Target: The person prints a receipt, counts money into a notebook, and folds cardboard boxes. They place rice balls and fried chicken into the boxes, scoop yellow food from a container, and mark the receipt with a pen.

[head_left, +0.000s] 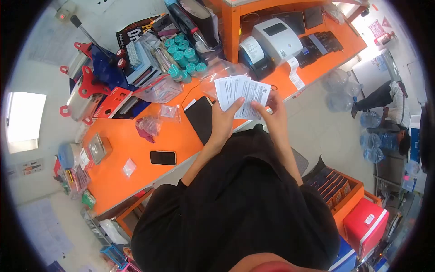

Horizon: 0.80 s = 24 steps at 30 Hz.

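Observation:
Several white printed paper slips (253,96) are fanned out in front of me, above the near edge of the orange table. My left hand (223,121) pinches them from the left, with its thumb lying across the front. On the other side my right hand (275,114) grips the right-hand slips, thumb on the print and fingers partly hidden behind. The small print is not readable. Beside my left wrist lies a black notebook (198,121). A dark-screened phone (163,157) rests farther left on the orange table (131,149).
A white label printer (277,40) and a black printer (259,68) stand at the back right, near an orange post (230,34). Teal cylinders (179,57) crowd the back. Right of me are an open orange drawer (358,195), a red box (366,226) and another person (398,104).

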Tool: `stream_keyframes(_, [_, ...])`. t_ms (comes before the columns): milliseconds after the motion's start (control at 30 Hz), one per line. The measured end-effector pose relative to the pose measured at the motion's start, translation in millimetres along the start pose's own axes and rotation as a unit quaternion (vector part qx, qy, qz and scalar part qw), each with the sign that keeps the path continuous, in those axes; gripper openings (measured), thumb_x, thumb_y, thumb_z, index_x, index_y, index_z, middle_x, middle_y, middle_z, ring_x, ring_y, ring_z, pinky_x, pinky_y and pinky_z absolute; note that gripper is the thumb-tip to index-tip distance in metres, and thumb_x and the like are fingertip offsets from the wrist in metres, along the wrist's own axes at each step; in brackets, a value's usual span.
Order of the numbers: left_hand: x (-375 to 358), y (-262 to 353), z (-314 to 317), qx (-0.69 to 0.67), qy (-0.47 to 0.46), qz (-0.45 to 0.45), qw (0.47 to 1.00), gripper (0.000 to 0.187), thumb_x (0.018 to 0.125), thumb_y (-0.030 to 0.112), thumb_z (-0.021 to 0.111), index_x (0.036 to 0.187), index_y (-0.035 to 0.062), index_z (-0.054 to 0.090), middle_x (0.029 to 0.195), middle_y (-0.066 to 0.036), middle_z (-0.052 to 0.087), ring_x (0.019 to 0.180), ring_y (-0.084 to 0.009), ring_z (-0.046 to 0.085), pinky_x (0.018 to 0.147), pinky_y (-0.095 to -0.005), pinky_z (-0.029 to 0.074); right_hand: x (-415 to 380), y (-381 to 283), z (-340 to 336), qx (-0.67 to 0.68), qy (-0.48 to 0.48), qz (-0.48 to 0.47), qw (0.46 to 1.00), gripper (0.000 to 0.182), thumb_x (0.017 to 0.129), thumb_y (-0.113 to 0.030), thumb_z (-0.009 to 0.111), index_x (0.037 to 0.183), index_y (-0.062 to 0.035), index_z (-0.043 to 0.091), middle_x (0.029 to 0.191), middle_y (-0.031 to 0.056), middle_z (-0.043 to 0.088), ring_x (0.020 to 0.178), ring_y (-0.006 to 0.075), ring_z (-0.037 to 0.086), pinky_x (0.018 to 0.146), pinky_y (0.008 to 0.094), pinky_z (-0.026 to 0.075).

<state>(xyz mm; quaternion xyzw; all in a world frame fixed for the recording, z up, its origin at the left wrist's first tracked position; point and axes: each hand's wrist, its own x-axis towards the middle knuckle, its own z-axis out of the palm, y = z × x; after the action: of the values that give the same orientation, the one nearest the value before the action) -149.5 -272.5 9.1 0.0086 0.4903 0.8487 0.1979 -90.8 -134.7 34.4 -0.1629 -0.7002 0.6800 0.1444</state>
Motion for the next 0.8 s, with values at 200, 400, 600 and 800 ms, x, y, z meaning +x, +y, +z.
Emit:
stream_keyframes(200, [0.7,19.3,15.5,-0.178,0.025,-0.033,0.983,0.032,0.09,0.005,0.063,0.119,-0.0075,0.055,0.114,-0.013,0.063,0.103,-0.0191,0.062,0.088,-0.0316,0.05,6.7,0.0,1.3,0.126,0.052,-0.001,0.991,0.026,0.085,-0.004,0.069,0.108,0.0038,0.058,0.102,0.0111,0.067,0.097,0.0147,0.063,0.08,0.0267,0.051])
stream_keyframes(400, [4.6,9.1,22.5,-0.043,0.059,0.062,0.995,0.03,0.091,0.003,0.061,0.118,-0.008,0.055,0.112,-0.012,0.064,0.1,-0.0168,0.063,0.088,-0.0287,0.049,3.4,-6.8,-3.1,0.149,0.076,-0.016,0.986,0.03,0.084,-0.003,0.07,0.111,0.0028,0.058,0.104,0.0111,0.067,0.096,0.0136,0.063,0.082,0.0274,0.052])
stream_keyframes(600, [3.8,9.6,32.3,-0.023,0.041,0.056,0.997,0.031,0.085,-0.006,0.064,0.115,-0.0082,0.057,0.111,-0.012,0.065,0.098,-0.0177,0.064,0.087,-0.0285,0.05,-1.5,-6.2,-8.0,0.135,0.056,0.021,0.989,0.031,0.084,-0.005,0.071,0.111,0.0032,0.058,0.102,0.0108,0.068,0.091,0.0131,0.065,0.079,0.0267,0.052])
stream_keyframes(800, [10.3,3.5,32.0,-0.159,0.031,0.021,0.987,0.03,0.091,0.003,0.061,0.119,-0.0059,0.054,0.114,-0.013,0.062,0.103,-0.019,0.062,0.089,-0.0318,0.05,-0.2,-0.1,-13.0,0.189,0.137,0.022,0.972,0.032,0.085,-0.008,0.071,0.111,0.0037,0.057,0.101,0.0112,0.068,0.09,0.0129,0.065,0.075,0.0249,0.052])
